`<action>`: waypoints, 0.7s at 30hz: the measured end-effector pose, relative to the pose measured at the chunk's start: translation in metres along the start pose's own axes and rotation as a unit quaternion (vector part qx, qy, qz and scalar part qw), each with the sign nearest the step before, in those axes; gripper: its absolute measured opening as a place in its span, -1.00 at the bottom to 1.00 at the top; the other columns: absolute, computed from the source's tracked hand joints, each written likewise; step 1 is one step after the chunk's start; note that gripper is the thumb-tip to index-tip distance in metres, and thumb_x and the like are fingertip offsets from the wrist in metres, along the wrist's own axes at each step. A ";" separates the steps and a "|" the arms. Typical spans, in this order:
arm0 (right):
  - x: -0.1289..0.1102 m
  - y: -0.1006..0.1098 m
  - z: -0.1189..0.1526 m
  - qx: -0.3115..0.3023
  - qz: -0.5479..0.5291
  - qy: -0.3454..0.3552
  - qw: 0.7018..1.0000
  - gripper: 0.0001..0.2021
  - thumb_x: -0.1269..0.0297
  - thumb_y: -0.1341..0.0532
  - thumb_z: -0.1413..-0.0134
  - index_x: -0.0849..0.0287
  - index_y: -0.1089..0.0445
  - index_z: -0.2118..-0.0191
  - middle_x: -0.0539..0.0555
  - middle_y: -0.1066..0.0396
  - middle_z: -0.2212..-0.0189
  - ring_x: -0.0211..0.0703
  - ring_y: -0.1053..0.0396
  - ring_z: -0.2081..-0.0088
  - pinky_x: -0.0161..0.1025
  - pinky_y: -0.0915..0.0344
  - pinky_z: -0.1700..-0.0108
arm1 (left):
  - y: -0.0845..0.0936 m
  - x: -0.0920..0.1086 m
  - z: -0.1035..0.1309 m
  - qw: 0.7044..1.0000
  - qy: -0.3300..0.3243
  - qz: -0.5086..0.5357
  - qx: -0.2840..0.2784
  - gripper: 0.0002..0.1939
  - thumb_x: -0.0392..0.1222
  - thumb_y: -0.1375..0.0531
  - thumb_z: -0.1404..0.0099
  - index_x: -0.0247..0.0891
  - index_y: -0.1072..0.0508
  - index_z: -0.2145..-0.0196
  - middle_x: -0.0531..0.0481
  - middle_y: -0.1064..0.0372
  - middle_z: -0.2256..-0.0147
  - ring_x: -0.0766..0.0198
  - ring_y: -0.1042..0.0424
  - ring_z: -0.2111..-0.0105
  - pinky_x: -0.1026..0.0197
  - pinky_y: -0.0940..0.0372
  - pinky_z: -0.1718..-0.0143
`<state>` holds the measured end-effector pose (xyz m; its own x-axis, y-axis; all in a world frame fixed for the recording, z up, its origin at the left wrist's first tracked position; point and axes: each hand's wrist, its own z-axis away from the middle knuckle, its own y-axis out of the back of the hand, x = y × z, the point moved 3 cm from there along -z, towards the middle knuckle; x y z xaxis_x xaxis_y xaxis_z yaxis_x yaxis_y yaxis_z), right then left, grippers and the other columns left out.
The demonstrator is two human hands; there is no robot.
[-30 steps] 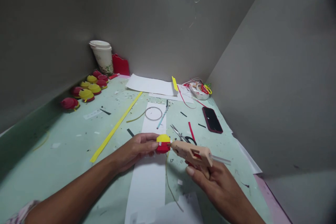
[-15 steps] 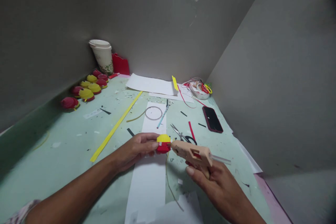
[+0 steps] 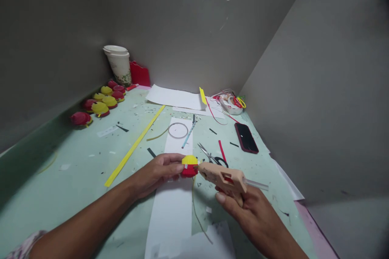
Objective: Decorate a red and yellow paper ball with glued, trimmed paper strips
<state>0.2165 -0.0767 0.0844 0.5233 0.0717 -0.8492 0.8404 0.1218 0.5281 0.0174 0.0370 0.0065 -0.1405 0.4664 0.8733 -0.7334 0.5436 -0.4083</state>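
Note:
My left hand [image 3: 165,170] pinches a small ball-shaped craft piece [image 3: 190,162], ridged, yellow on top and red below, with a little white patch on its side. Wrapped round the handle of a peach-coloured hot glue gun [image 3: 223,175] is my right hand [image 3: 247,206]. The gun's nozzle points left and meets the right side of the red half; whether glue is coming out is too small to see. A clear glue stick [image 3: 257,185] juts from the gun's back end. Scissors [image 3: 209,153] with black handles lie just behind the nozzle.
Several red and yellow domed pieces [image 3: 100,108] stand at the left by a lidded paper cup [image 3: 118,64]. A yellow strip [image 3: 135,145], a blue patterned pen-like stick [image 3: 188,135], a ring [image 3: 178,124] and a phone [image 3: 245,137] lie around. White paper [image 3: 172,214] runs under my hands.

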 end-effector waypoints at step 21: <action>0.001 0.000 0.000 -0.001 0.000 -0.005 1.000 -0.61 0.23 -0.18 -0.28 -0.14 -0.37 -0.19 0.01 -0.40 -0.17 0.00 -0.32 -0.20 0.04 -0.21 -0.25 | -0.001 0.002 0.000 0.999 -0.014 -0.029 -0.011 -0.51 -0.03 -0.38 -0.09 -0.35 -0.55 0.06 -0.28 -0.54 0.11 -0.04 -0.47 0.16 0.02 -0.28 0.13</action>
<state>0.2167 -0.0766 0.0832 0.5253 0.0625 -0.8486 0.8397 0.1229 0.5289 0.0176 0.0377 0.0090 -0.1160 0.4146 0.9026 -0.7266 0.5841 -0.3617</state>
